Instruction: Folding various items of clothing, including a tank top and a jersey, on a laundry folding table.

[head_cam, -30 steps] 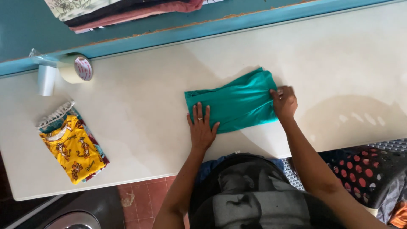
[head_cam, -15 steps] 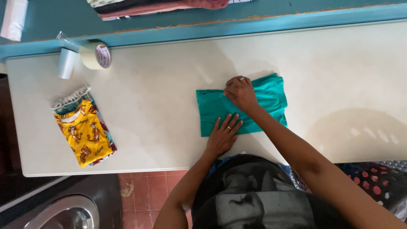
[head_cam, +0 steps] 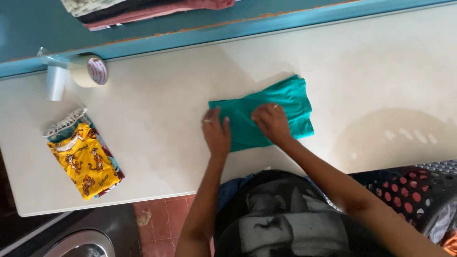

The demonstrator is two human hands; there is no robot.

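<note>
Both hands lie flat on the folded teal garment (head_cam: 266, 114) near the tabletop's (head_cam: 157, 143) front edge: the left hand (head_cam: 216, 133) on its left end, fingers together, the right hand (head_cam: 271, 123) mid-cloth, fingers loosely curled. Bare surface stretches wide on either side; a yellow printed shirt (head_cam: 83, 162) and tape roll (head_cam: 89, 71) sit well apart at left

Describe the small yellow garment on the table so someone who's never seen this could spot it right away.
Start at the long cream table and go to its left end, below the roll of tape. There lies a small stack of folded clothes; the yellow garment tops it, alone in bright yellow with orange cartoon figures, unlike the plain teal cloth under both hands.
</note>
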